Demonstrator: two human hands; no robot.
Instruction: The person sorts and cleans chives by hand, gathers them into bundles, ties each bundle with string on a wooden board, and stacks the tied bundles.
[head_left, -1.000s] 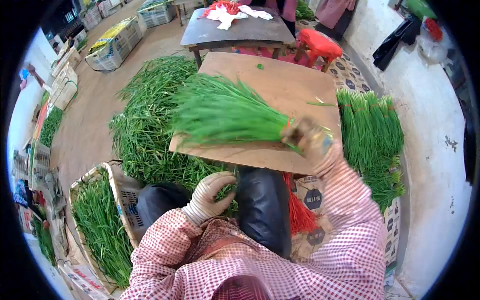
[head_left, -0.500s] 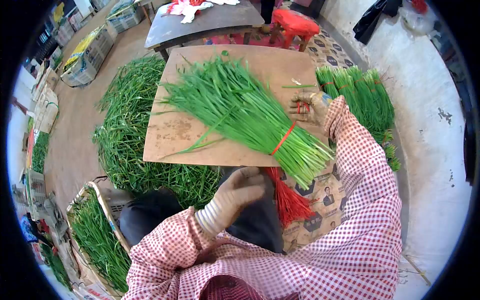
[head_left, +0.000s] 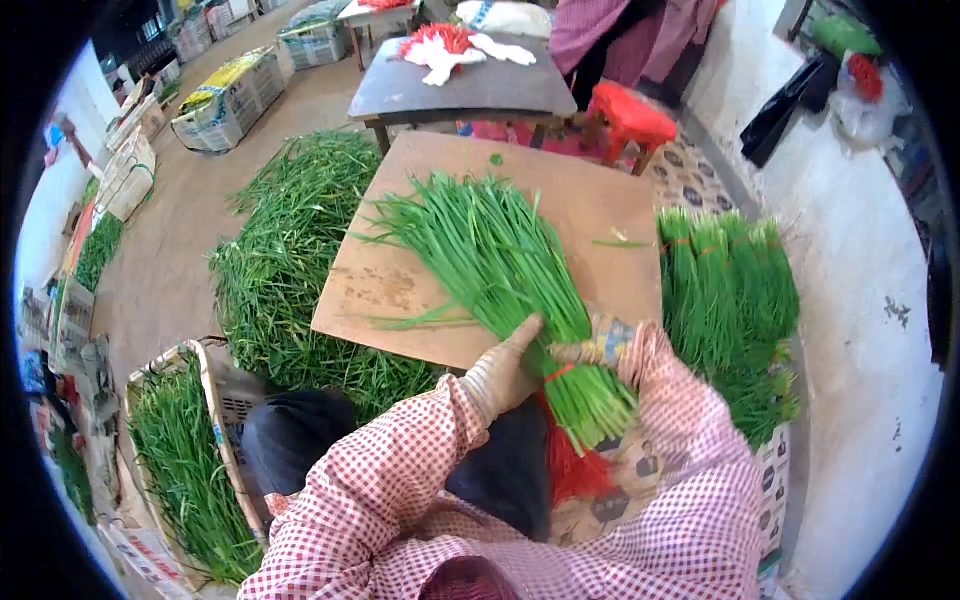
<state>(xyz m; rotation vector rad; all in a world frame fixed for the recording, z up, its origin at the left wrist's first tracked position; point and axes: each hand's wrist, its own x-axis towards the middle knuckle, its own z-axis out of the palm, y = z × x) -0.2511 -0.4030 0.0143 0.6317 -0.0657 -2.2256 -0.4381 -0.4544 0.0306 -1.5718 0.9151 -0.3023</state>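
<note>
I clamp the long green leafy bundle (head_left: 505,255) in my cream-gloved left hand (head_left: 502,375), my gloved right hand (head_left: 598,342) touching it, how closed I can't tell, pale stem ends (head_left: 603,412) overhanging the flat tan board's (head_left: 615,280) near edge, where a slack red band (head_left: 560,373) could spill stalks.

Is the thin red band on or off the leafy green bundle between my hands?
On: the red band crosses the bundle near its pale stalk ends.

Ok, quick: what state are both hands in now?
Left hand: against the left side of the green bundle; fingers mostly hidden, closure can't be told.
Right hand: touching the bundle by the red band; closure can't be told.
</note>
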